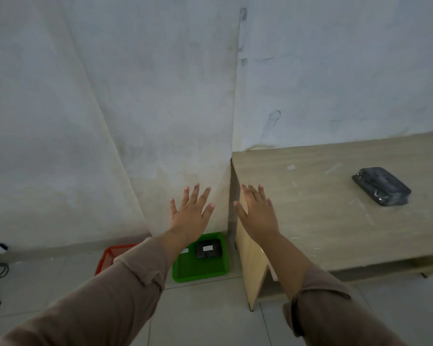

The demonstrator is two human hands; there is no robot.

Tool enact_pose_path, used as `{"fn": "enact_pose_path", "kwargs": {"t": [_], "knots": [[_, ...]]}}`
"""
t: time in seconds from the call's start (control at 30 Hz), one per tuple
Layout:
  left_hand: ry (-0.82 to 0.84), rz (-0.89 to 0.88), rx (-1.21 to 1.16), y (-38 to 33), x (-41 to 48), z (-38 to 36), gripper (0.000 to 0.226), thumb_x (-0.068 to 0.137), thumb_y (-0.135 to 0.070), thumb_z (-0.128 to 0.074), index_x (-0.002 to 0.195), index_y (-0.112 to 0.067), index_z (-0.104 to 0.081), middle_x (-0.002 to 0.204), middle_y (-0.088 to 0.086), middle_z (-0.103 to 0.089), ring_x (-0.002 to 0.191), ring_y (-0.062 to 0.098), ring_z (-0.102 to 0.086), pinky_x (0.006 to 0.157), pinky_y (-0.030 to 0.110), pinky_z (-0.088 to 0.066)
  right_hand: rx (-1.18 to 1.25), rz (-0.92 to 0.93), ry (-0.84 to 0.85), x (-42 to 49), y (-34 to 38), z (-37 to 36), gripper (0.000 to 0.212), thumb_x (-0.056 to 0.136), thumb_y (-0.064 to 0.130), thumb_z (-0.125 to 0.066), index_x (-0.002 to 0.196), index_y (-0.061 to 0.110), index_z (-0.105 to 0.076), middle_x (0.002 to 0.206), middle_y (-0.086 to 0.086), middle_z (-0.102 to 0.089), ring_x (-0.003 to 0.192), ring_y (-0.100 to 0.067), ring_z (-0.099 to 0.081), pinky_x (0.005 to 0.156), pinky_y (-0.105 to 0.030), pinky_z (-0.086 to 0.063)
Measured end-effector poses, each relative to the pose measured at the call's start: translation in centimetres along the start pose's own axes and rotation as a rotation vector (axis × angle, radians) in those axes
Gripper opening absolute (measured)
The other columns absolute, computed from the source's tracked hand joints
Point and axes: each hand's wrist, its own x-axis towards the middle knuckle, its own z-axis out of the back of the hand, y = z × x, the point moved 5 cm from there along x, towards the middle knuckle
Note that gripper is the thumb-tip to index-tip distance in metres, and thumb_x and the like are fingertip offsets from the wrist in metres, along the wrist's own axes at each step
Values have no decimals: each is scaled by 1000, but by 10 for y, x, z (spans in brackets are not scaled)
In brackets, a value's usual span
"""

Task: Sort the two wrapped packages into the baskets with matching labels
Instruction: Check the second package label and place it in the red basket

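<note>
Both the left hand [191,213] and right hand [257,213] are held spread and empty. The remaining package [381,186] on the table [298,196] should be gripped across its sides, its label checked, then lowered into the red basket [110,257] if matched.

My left sleeve [125,278] is covering most of the red basket [109,255] and the green basket [210,267]'s near-left corner. Inside the green basket, the package [208,248]'s white label is showing too small for reading.

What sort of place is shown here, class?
Probably a bare indoor room used as a makeshift sorting spot: plain wall, tiled floor, a low wooden table, and a green basket on the floor.
</note>
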Motion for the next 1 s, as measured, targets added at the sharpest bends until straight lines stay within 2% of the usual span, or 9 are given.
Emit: {"fn": "enact_pose_path", "kwargs": {"t": [0.23, 0.57, 0.77, 1.0], "knots": [[-18, -9, -10, -95, 17, -24, 54, 95, -52, -11, 146, -38, 3, 158, -6, 12, 144, 19, 16, 113, 51, 10, -25, 30, -28, -3, -86, 51, 54, 97, 43, -27, 145, 22, -15, 157, -4, -17, 146, -23, 0, 117, -46, -10], [8, 39, -110, -237, 34, -90, 55, 94, -54, -13, 145, -38, 0, 158, -7, 10, 144, 19, 16, 113, 50, 10, -65, 96, 30, -7, -226, 121, 55, 96, 45, -27, 145, 24, -15, 157, -3, -17, 146, -22, -1, 116, -47, -12], [32, 28, -76, -282, 52, -112, 57, 93, -56, -12, 145, -39, 2, 158, -5, 10, 144, 19, 16, 113, 50, 10, -48, 59, 65, 1, -275, 131, 55, 96, 45, -27, 145, 23, -15, 157, -4, -17, 146, -22, 0, 117, -47, -10], [56, -45, -116, -318, 94, -120, 58, 93, -55, -17, 146, -34, -6, 159, -1, 4, 145, 20, 9, 114, 51, 4, -36, -15, 21, 20, -324, 146, 54, 96, 44, -29, 145, 24, -17, 157, -2, -17, 146, -23, 1, 116, -47, -13]]}}
